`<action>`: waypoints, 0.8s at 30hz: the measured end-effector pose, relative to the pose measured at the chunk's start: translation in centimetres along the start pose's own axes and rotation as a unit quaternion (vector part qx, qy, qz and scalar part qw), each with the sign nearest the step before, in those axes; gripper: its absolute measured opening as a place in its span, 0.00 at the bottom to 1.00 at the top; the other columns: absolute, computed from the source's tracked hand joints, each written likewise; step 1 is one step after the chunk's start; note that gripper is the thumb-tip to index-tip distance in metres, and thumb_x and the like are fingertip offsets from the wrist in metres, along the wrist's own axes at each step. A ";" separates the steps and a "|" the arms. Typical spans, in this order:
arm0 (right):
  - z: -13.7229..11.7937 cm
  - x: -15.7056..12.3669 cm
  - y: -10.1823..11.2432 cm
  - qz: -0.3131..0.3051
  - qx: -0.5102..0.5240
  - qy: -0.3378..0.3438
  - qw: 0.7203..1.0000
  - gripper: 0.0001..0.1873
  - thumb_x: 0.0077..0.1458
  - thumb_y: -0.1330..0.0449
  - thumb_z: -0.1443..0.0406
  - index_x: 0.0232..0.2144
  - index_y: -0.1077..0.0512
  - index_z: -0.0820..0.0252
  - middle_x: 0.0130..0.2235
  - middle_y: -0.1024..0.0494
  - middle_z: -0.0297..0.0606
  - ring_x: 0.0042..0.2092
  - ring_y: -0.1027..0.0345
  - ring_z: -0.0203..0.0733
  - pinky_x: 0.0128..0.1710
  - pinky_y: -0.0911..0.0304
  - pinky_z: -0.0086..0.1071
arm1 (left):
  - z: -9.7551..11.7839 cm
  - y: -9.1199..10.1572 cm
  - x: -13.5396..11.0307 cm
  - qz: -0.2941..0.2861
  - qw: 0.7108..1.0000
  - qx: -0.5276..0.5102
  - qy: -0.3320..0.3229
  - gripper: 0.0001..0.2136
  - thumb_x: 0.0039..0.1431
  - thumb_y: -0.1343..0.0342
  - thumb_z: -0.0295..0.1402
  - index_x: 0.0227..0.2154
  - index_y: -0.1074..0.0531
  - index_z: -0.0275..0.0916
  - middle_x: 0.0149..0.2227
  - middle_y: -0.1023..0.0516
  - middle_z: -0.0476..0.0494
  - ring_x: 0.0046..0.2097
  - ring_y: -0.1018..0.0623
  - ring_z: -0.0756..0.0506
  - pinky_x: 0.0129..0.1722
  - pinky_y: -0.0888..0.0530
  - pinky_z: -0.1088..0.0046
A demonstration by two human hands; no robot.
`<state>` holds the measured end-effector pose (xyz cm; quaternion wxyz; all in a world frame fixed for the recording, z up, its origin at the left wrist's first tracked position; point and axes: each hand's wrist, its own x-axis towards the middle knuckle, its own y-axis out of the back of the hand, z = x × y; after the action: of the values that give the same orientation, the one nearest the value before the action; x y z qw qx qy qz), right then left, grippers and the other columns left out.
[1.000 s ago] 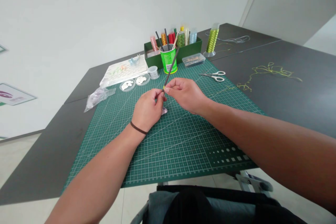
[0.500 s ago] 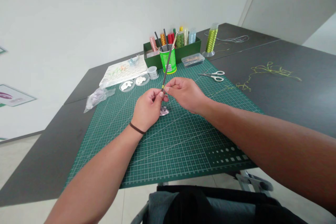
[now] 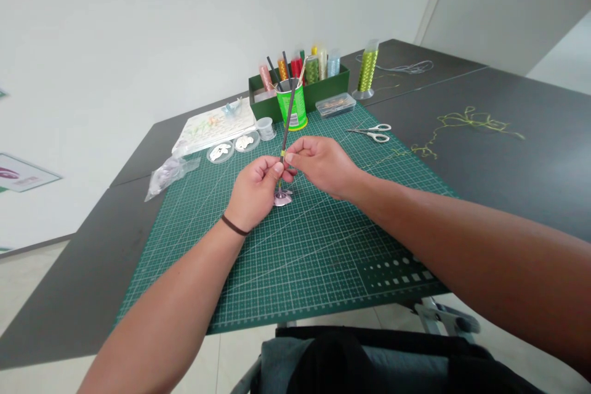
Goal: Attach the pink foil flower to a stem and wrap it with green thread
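Note:
My left hand (image 3: 258, 188) is closed round a thin dark stick (image 3: 289, 114) that stands nearly upright, tilted slightly right. A short band of yellow-green thread (image 3: 283, 152) is wound on the stick just above my left thumb. Below the fingers, a pale pinkish flower-like piece (image 3: 282, 198) shows at the stick's lower end, over the mat. My right hand (image 3: 323, 163) pinches right beside the wound band. A loose yellow-green strand (image 3: 422, 149) runs across the mat towards it; the part between my fingertips is too fine to see.
A green cutting mat (image 3: 295, 271) covers the dark table (image 3: 508, 98). White-handled scissors (image 3: 379, 132) lie beyond my right hand. Behind stand a green can (image 3: 299, 108), a box of thread spools (image 3: 325, 91) and a yellow-green spool (image 3: 368, 71). Small dishes (image 3: 220, 152) and a plastic bag (image 3: 168, 177) lie left.
The whole view has shifted slightly left. Both hands keep their hold at the stick, and more of the pale flower-like piece shows below my left hand.

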<state>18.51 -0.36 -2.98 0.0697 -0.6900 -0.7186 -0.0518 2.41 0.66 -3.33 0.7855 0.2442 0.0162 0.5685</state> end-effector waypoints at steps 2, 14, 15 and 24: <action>0.1 0.0 0.0 -0.008 0.014 -0.001 1.000 0.08 0.58 0.40 0.73 0.27 0.29 0.59 0.21 0.25 0.31 0.26 0.30 0.33 0.29 0.34 0.27 | -0.1 0.0 0.1 -0.011 1.000 -0.012 -0.001 0.11 0.66 0.45 0.38 0.29 0.26 0.40 0.34 0.17 0.44 0.39 0.18 0.46 0.40 0.24 0.70; -0.3 -0.1 0.3 -0.049 0.054 -0.054 0.996 0.10 0.59 0.41 0.76 0.29 0.32 0.60 0.21 0.26 0.30 0.21 0.38 0.28 0.21 0.44 0.22 | -0.2 0.7 0.8 -0.108 0.983 -0.140 0.044 0.13 0.64 0.43 0.36 0.24 0.27 0.38 0.27 0.23 0.47 0.38 0.19 0.46 0.43 0.27 0.70; -0.4 -0.1 0.3 -0.053 0.064 -0.058 0.995 0.09 0.59 0.41 0.76 0.31 0.31 0.60 0.21 0.26 0.30 0.21 0.38 0.28 0.20 0.45 0.22 | -0.2 0.8 0.8 -0.114 0.982 -0.144 0.044 0.13 0.64 0.43 0.36 0.24 0.26 0.38 0.28 0.22 0.47 0.40 0.19 0.46 0.44 0.27 0.70; -0.5 -0.1 0.4 -0.109 0.096 -0.053 0.988 0.09 0.60 0.43 0.76 0.29 0.32 0.61 0.20 0.23 0.34 0.23 0.38 0.29 0.21 0.47 0.21 | 0.1 1.2 0.6 -0.137 0.972 -0.184 0.056 0.14 0.61 0.39 0.41 0.24 0.24 0.37 0.31 0.20 0.44 0.43 0.20 0.45 0.46 0.28 0.70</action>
<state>18.89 -0.55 -2.48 0.0914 -0.5997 -0.7936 0.0467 1.58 1.42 -2.60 0.8850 0.0582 -0.0116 0.4617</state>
